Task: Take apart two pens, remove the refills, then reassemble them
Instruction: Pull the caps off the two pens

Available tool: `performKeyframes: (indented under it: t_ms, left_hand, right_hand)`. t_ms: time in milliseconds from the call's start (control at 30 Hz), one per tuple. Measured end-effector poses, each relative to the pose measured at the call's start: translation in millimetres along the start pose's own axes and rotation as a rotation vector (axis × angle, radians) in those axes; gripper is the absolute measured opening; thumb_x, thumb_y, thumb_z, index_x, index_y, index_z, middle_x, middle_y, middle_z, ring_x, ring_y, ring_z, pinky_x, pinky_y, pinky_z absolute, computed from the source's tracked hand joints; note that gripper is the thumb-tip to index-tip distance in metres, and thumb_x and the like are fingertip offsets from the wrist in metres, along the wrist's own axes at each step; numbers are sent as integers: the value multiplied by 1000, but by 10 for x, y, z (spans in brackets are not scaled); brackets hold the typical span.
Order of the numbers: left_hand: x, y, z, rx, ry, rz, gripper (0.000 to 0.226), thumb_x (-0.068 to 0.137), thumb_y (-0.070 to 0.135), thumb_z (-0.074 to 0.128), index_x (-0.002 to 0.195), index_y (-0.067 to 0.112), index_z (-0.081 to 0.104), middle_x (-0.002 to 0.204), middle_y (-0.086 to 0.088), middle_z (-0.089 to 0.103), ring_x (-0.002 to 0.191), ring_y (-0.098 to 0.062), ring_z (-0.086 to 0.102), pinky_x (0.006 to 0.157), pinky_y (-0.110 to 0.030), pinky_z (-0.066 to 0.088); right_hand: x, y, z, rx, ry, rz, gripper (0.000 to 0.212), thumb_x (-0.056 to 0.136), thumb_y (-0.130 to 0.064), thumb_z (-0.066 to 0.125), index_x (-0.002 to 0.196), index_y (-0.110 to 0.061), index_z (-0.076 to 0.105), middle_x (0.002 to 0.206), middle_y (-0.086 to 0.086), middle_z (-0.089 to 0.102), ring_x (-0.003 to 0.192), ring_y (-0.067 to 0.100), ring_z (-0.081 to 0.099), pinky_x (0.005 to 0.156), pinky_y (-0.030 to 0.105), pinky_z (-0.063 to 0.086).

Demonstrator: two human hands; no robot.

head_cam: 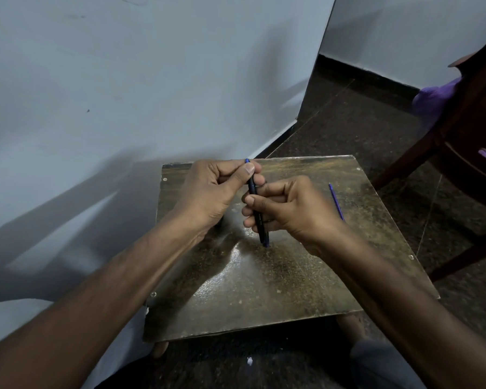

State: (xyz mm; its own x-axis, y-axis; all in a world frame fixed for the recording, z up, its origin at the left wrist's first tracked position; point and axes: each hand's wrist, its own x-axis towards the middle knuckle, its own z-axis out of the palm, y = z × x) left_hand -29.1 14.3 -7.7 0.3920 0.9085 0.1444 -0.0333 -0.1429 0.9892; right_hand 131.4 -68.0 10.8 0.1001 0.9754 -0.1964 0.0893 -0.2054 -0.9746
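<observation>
A dark pen (258, 217) with a blue tip and a blue end is held nearly upright over the small brown table (292, 290). My left hand (216, 189) pinches its upper end near the tip, thumb on top. My right hand (289, 206) is wrapped around the barrel lower down, and the pen's bottom end pokes out below the fingers. A thin blue refill (336, 202) lies loose on the table to the right of my right hand. No second pen body is visible.
A pale blue wall stands close on the left and behind the table. A dark wooden chair (466, 153) with purple cloth (432, 99) stands at the right on the dark speckled floor. My knees show under the table's near edge.
</observation>
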Motion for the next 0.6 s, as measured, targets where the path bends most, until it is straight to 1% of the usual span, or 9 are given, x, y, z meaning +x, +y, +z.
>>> performKeyframes:
  t_ms: [67,133,233,267,333,400,467,533,600]
  left_hand:
    - [-10,5,22,-1,36,-5,12,103,18,74,99,18,86,84,6,85,87,-1,79,83,-13,57]
    - [-21,12,36,4,75,-39,9,96,28,83,95,21,88,84,6,86,85,1,80,79,-10,56]
    - [11,3,-5,98,154,-91,30,76,59,92,81,30,85,73,14,80,70,6,74,67,-7,52]
    - [28,-5,-28,111,134,-119,41,72,71,89,84,32,84,75,16,80,72,7,73,71,-11,53]
    - [41,-12,-53,61,-34,-182,52,79,83,73,102,38,84,100,18,84,96,5,77,89,-28,53]
    - [45,-16,-42,-70,-196,-226,41,97,68,64,119,38,82,123,8,83,117,-13,78,93,-44,55]
    - [33,-15,-42,-116,-241,-202,27,102,44,68,124,35,80,127,1,82,119,-22,78,92,-45,55]
    - [30,-30,-53,-1,-168,-148,25,95,40,78,119,35,82,115,5,85,110,-15,81,97,-44,58]
    - [16,-42,-60,104,-30,-106,29,78,49,93,103,35,86,92,8,87,91,-6,83,83,-29,65]
  right_hand:
    - [-8,15,35,-92,98,-42,13,94,-10,84,102,-1,82,84,13,85,75,26,85,74,47,71]
    - [-14,15,41,-127,149,-69,16,86,-14,91,95,-3,82,79,12,85,73,26,85,68,46,70]
    - [-37,18,64,-64,98,-69,19,83,-15,94,92,-3,81,80,14,85,75,27,86,62,39,68]
    - [-45,24,78,-53,80,-71,18,83,-16,93,91,-6,82,82,13,85,77,27,86,63,39,68]
    - [-48,36,100,-49,75,-77,12,85,-19,92,89,-12,82,83,12,85,78,27,86,66,43,68]
    - [-35,40,85,-53,103,-67,12,87,-20,90,90,-11,82,85,11,86,79,28,86,72,51,70]
    - [-20,31,54,-76,122,-57,17,89,-20,89,97,-6,82,87,11,86,81,28,86,79,59,69]
    - [-26,28,37,-101,120,-54,18,90,-21,88,98,-6,82,87,10,86,81,27,86,81,60,69]
    - [-41,38,50,-125,108,-61,17,89,-20,90,98,-7,83,86,10,86,80,25,86,76,54,70]
